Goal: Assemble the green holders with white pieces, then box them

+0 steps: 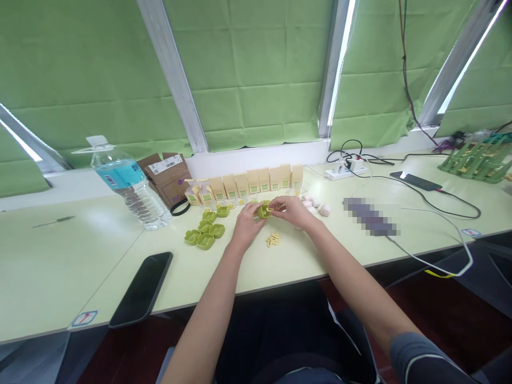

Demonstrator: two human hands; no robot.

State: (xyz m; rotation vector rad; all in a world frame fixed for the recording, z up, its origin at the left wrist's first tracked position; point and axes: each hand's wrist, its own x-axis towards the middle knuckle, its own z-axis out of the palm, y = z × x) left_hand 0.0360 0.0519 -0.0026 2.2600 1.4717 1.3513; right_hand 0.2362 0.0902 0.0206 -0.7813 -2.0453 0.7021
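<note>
My left hand is closed around a small green cup-shaped piece, held just above the table. From the other side, my right hand pinches a tiny pale-yellow piece against the green one; whether it is attached cannot be made out. Below the hands lies a little heap of pale-yellow pieces. Several more green cup-shaped pieces are grouped to the left. Pale pink rounded pieces rest beyond my right wrist, partly hidden by it.
Behind the hands stands a row of cream box-shaped items. A water bottle, an open cardboard box and a phone are on the left. To the right are a power strip, another phone, cables and a green rack.
</note>
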